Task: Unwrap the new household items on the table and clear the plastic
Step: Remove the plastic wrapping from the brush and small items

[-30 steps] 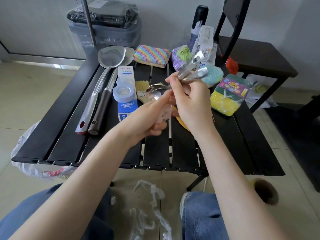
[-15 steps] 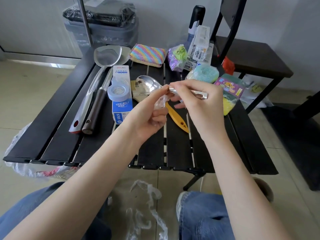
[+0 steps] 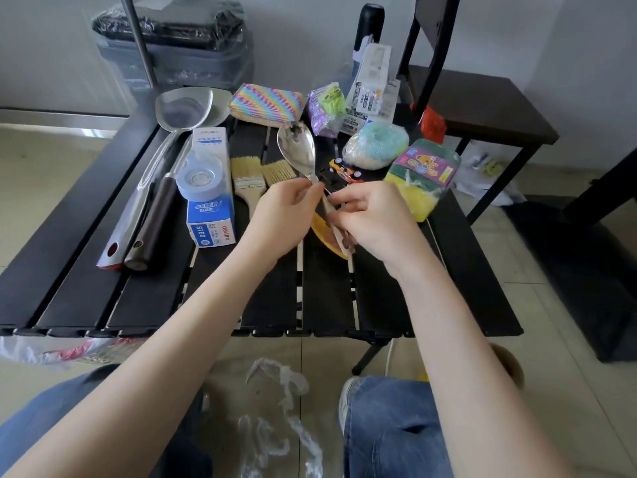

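A metal serving spoon (image 3: 297,146) is held above the black slatted table (image 3: 155,298), its shiny bowl pointing away from the person and its handle running back between both hands. The neck of the spoon is pinched by the curled fingers of the left hand (image 3: 286,215). The handle is gripped lower down by the right hand (image 3: 372,219), whose fingers are curled round it; a clear plastic sleeve (image 3: 339,232) is seen clinging to the handle below the right hand's fingers, wrinkled and partly translucent. Just beyond the left hand, two bristle brushes (image 3: 256,175) are laid on the table. Beyond the right hand, a wrapped yellow-green sponge pack (image 3: 422,181) is noted. Crumpled clear plastic (image 3: 275,419) is seen on the floor beneath the forearms.
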`<state>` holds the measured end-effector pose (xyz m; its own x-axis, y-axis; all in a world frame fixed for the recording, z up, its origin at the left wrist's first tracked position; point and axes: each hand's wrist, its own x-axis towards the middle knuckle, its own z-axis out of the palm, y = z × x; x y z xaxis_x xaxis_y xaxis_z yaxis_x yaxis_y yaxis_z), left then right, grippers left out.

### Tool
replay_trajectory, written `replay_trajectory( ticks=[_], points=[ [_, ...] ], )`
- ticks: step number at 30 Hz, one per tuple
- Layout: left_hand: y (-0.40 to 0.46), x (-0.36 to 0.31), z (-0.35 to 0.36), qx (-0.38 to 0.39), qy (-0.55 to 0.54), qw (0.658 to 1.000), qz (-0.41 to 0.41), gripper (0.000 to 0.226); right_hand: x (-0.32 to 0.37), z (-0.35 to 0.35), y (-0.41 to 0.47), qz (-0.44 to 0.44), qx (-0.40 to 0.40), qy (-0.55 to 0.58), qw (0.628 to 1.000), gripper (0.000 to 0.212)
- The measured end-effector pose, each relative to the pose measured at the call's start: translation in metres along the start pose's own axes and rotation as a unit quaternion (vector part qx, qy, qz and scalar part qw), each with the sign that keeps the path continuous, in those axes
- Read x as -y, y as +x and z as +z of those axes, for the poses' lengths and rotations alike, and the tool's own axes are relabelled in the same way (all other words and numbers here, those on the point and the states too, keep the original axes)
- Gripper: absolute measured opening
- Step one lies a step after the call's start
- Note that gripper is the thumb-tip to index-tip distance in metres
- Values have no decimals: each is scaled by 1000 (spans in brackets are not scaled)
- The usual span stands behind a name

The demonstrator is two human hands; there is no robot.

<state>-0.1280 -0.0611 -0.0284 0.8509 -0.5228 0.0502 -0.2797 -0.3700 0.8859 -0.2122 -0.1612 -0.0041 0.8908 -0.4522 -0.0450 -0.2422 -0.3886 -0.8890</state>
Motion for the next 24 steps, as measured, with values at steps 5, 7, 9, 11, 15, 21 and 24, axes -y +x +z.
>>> replay_trajectory(
  ticks=[5, 7, 9, 11, 15, 21, 24],
  points=[
    [-7, 5, 10, 45, 252, 961, 103, 32, -17, 3, 15, 68, -43, 20, 997, 24],
    [-10, 6, 11, 9, 309, 945, 109, 28, -19, 4, 15, 69, -48, 26, 996, 26],
    [-12, 9, 7, -34, 335, 936, 101, 24, -20, 8, 16, 64, -48, 21, 997, 29],
    [-13, 11, 1, -45, 334, 937, 96, 23, -20, 13, 17, 57, -42, 19, 997, 28],
    [-19, 14, -6, -35, 321, 941, 103, 25, -18, 26, 18, 44, -61, 34, 997, 34],
    [-24, 18, -12, -34, 292, 951, 96, 34, -14, 50, 20, 19, -101, 42, 994, 22],
    [-24, 19, -15, -29, 271, 956, 106, 31, -12, 55, 22, 18, -119, 21, 992, 19]
  ],
)
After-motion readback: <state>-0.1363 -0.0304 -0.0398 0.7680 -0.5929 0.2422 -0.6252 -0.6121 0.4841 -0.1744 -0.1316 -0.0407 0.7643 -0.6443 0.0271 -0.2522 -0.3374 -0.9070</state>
